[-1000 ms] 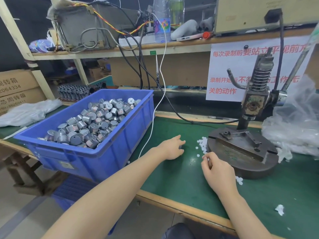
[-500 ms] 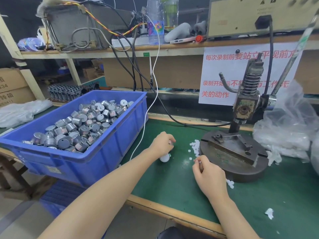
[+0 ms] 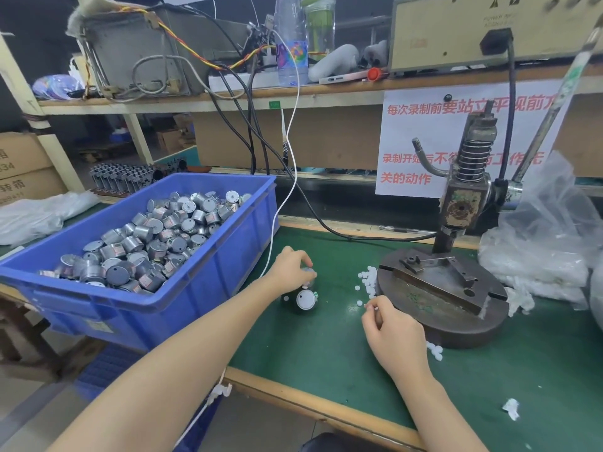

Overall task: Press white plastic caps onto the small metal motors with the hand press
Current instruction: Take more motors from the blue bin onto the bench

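Green bench mat: left hand grips motor, centre; right hand pinches white cap beside. At 2 o'clock hand press, no motor seated. At 9 o'clock bin heaped: most pressing likely remains.

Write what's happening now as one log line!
left hand: grips motor | right hand: pinches white cap | hand press: unloaded

- One wide-angle head-worn view, facing forward and down.
- Close over the green-matted workbench; blue plastic crate left, dark metal hand press right.
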`<state>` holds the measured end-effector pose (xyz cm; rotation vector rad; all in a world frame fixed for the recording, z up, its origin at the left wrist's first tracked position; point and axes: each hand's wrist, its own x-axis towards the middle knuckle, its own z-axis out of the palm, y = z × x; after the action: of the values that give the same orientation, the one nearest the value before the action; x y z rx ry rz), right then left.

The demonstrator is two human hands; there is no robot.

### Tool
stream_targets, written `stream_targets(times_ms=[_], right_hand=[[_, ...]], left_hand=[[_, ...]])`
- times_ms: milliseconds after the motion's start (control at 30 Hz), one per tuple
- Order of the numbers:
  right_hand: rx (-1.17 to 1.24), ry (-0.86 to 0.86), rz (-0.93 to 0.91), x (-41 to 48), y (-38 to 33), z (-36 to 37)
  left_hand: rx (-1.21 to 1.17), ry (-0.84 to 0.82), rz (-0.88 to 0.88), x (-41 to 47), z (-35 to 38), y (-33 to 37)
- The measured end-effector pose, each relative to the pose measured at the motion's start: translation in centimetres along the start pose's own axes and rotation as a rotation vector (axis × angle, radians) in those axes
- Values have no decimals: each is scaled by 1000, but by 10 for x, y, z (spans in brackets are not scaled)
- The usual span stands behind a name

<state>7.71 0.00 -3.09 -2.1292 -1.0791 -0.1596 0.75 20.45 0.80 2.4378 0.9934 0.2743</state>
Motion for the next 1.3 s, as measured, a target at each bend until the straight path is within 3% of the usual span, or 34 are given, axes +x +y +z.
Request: stream_targets(times_ms=[167,300,367,533,700,833,900,967,1067,1300], right_hand=[[40,11,-6,0,1,-3],[41,-2,2,0,1,-2],[36,-5,12,-1,1,-2],[26,-17,17,-1,1,-2],[20,-12,31,-1,2,-1],[20,-11,27,0,3,0],[15,-12,33,0,4,1],[15,-14,30,0,4,1],[-4,-34,17,1,4,4],[-29,-39,3,1,5,5]], left_hand=[[121,111,121,-17,-29,8],[318,-178,269,-44,-32,12],[394,-229,299,-54,-27,10],[247,-252,220,-57,-19,11],[294,-271,150,-54,-10,16],[-51,-431,-30,-51,-20,14],[-89,-499,-31,-52,-25,11],[-63,-464,21,-52,-23,6],[22,-281,85,-50,-19,-1],[479,22,319,-46,-5,-4]])
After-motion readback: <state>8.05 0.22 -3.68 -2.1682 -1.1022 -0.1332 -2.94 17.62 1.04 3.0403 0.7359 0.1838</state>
